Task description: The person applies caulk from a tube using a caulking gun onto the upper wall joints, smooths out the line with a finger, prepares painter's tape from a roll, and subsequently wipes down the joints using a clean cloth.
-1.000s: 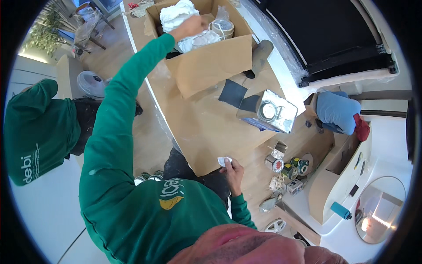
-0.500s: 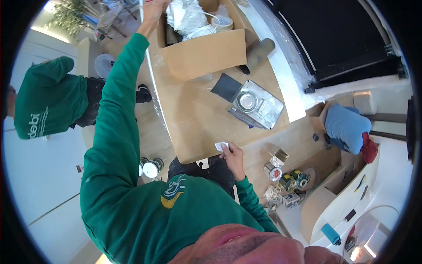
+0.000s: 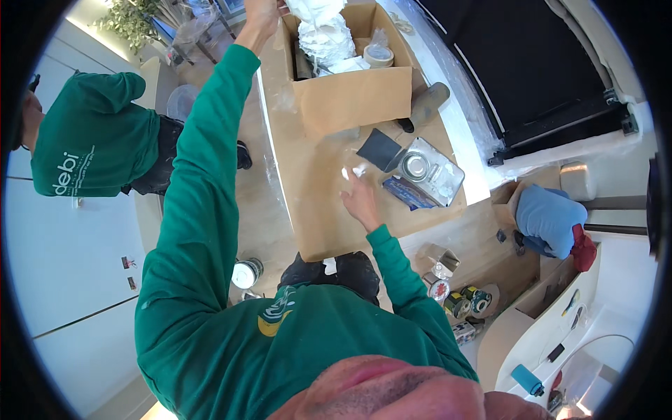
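Cardboard everywhere on this one. Left hand (image 3: 260, 15) is stretched way up beside the open box (image 3: 353, 98), right at the edge of the white crumpled plastic (image 3: 323, 35) bulging out of it; can't tell how the fingers sit since the hand is cut off by the frame edge. Right hand (image 3: 360, 199) rests on the brown cardboard-covered table (image 3: 315, 210), fingers pinching a small white scrap (image 3: 352, 171) at the fingertips. Just to the right of that hand sits a clear tray (image 3: 427, 168) with a metal tin inside.

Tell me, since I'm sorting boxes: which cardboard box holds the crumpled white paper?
The big open box on the table, by the left hand. The smaller floor box by the blue bundle shows none.
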Available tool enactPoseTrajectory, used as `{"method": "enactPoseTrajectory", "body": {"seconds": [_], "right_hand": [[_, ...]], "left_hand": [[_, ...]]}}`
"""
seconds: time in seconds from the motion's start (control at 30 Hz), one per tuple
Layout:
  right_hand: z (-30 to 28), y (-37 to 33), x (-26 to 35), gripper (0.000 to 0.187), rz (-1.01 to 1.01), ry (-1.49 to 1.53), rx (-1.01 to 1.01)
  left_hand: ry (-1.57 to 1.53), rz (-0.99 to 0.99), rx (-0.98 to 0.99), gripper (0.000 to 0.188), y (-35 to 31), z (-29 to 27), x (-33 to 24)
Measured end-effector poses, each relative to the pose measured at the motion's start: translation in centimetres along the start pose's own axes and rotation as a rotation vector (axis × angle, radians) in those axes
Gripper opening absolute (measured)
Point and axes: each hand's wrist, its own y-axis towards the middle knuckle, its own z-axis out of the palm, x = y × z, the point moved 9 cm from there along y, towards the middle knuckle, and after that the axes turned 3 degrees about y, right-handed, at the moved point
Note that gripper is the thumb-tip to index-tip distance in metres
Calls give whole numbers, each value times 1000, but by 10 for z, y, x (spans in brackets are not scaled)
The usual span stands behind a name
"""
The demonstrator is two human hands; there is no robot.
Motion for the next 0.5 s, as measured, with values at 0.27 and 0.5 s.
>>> {"method": "enactPoseTrajectory", "body": {"seconds": [0.27,0.5], "right_hand": [[-98,135,103,29,-114,512,-469],[1,122,94,20,-370,-172,67]], "left_hand": [[-3,-55,137,10,-79,34,8],[-144,-91,191,9,-90,27,21]]}}
